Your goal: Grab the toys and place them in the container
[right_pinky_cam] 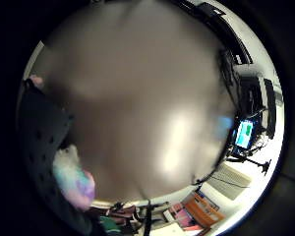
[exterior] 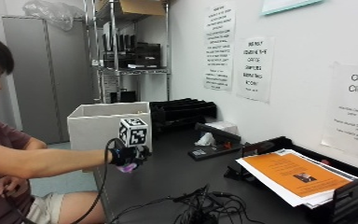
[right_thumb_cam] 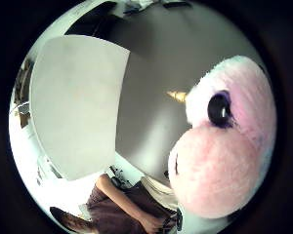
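1. Pink-and-white plush unicorn toy [right_thumb_cam: 224, 141] sits tight against the palm w/ eye and gold horn showing; in the outside view a bit of pink pokes out under the gloved right hand [exterior: 128, 157], so the hand's fingers look curled round it, held above the dark counter [exterior: 167, 179].
2. White box container [exterior: 107, 122] stands just beyond the hand, approx 11 o'clock, open top.
3. Judgement: carry phase; hand must clear the near rim before dropping.
4. Cables [exterior: 203, 207] at 5 o'clock, paper tray [exterior: 303, 179] at 3 o'clock, both well apart; path to box looks free.
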Available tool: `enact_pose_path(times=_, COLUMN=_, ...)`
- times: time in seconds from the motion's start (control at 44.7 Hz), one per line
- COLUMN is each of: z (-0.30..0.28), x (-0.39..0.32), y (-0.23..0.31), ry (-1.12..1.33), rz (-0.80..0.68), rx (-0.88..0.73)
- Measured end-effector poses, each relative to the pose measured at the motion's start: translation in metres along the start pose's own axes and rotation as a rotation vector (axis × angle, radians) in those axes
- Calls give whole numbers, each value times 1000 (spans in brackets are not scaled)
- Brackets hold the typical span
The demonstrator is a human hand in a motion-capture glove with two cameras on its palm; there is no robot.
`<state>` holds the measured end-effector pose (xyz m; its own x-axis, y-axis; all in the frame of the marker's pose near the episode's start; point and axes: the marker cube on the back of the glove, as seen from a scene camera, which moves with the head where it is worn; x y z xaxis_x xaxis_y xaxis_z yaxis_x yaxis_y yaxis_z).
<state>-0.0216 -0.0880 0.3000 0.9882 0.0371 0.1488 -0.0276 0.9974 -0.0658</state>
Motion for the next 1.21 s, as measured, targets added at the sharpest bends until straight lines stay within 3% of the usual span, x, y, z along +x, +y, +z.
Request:
enact_pose_path(times=0.336, z=-179, x=-57, y=-8, ry=98, rz=-87, rx=170)
enact_pose_path(times=0.604, z=-270, x=-117, y=-15, ry=162, rz=-141, rx=259)
enact_pose_path(times=0.895, z=-269, x=-241, y=-47, ry=108, rz=-281, rx=272)
enact_pose_path(times=1.052, z=-243, x=-343, y=-61, ry=3, rz=-500, rx=259)
enact_pose_path(times=1.208, z=-223, x=-381, y=-55, ry=-33, rz=-678, rx=239)
